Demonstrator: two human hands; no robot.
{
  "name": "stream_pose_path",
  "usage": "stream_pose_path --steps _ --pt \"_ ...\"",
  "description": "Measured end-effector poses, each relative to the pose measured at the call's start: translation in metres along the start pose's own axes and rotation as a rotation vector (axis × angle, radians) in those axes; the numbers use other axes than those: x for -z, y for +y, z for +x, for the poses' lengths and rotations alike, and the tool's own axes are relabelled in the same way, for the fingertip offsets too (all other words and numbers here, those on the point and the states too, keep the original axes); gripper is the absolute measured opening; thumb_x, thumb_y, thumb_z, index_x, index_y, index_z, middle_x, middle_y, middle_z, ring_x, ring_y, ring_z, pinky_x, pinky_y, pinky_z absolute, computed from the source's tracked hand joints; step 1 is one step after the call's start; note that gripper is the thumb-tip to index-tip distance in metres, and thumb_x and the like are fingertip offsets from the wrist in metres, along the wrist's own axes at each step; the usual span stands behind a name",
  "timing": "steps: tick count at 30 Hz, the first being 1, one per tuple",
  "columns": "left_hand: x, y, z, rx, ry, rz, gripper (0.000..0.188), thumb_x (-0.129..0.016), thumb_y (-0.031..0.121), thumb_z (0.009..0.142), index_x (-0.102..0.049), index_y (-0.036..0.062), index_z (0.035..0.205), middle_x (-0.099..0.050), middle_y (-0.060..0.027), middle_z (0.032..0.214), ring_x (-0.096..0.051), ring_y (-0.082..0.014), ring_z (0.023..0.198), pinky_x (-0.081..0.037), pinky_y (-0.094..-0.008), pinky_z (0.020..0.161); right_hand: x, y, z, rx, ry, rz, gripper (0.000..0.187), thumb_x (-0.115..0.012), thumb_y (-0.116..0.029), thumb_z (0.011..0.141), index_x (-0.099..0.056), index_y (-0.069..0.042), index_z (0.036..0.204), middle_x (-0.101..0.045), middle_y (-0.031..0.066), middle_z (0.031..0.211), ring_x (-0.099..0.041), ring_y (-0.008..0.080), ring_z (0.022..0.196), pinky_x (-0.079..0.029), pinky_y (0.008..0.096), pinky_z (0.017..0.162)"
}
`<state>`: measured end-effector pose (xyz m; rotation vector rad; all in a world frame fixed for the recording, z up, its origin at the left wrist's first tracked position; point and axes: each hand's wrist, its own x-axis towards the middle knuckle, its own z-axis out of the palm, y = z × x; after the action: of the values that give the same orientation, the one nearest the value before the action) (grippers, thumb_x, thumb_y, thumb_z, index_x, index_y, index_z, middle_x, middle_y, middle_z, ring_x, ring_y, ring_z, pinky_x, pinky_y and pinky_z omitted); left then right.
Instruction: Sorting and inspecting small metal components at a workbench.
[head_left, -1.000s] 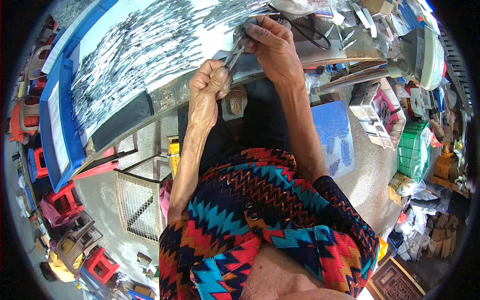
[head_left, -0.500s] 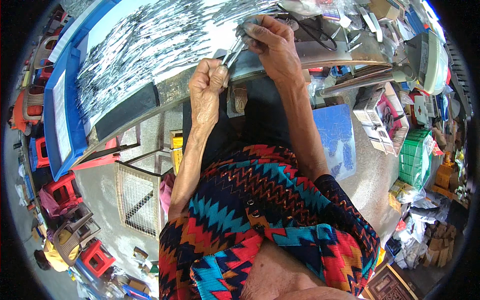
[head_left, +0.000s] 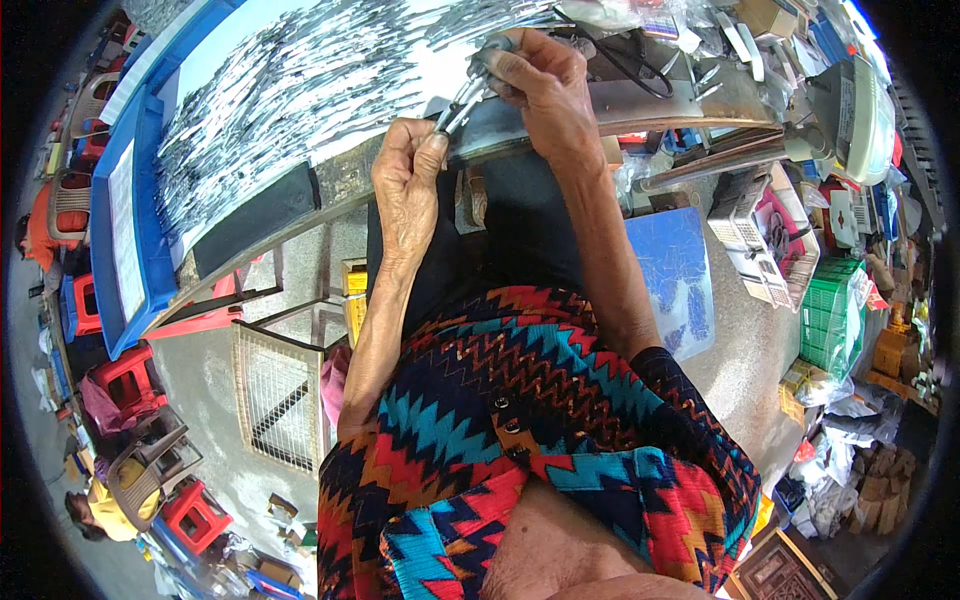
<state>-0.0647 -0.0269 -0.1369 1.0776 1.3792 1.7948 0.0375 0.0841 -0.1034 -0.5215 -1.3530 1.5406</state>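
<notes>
My left hand [head_left: 408, 175] is closed, its thumb and finger pinching the lower end of some slim, shiny metal pieces [head_left: 459, 108]. At the upper end of these pieces, my right hand [head_left: 535, 80] is closed with its fingertips bunched around them. Both hands are held just over the near edge of the workbench [head_left: 345, 180]. What exactly the right fingertips cover is hidden. Beyond the hands, a wide heap of thin silvery strips [head_left: 300, 100] lies spread on a white surface.
A blue tray [head_left: 140, 220] borders the heap at the left. On the bench's right lie a black cord [head_left: 625, 70] and loose metal parts. A lamp head [head_left: 868, 120] juts in at the right. A white crate [head_left: 755, 240] and green crate [head_left: 832, 315] stand below.
My left hand has shifted slightly left, and the metal pieces between my hands look a little more tilted. The right hand has barely moved and both grips remain closed.
</notes>
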Motion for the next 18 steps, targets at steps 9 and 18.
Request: stream_pose_path --steps 9,18 --pt "0.003 -0.002 0.002 -0.018 -0.037 0.011 0.023 -0.056 0.027 0.084 -0.05 0.0056 0.077 -0.044 0.002 0.064 -0.038 -0.0077 0.06 -0.03 -0.021 0.055 0.0 0.003 -0.003 0.198 0.032 -0.199 0.007 -0.058 -0.006 0.076 -0.06 -0.001 0.078 -0.054 -0.0023 0.063 -0.043 0.0037 0.054 -0.034 0.0186 0.048" --pt "0.007 -0.001 0.002 0.02 -0.05 0.046 0.013 -0.054 0.016 0.085 -0.051 0.0039 0.081 -0.044 0.0027 0.066 -0.038 -0.0068 0.062 -0.032 -0.0203 0.058 -0.004 -0.011 -0.009 -0.009 -0.021 -0.236 0.006 -0.058 -0.005 0.069 -0.062 -0.001 0.072 -0.055 -0.0011 0.063 -0.046 0.0053 0.06 -0.036 0.0214 0.058"
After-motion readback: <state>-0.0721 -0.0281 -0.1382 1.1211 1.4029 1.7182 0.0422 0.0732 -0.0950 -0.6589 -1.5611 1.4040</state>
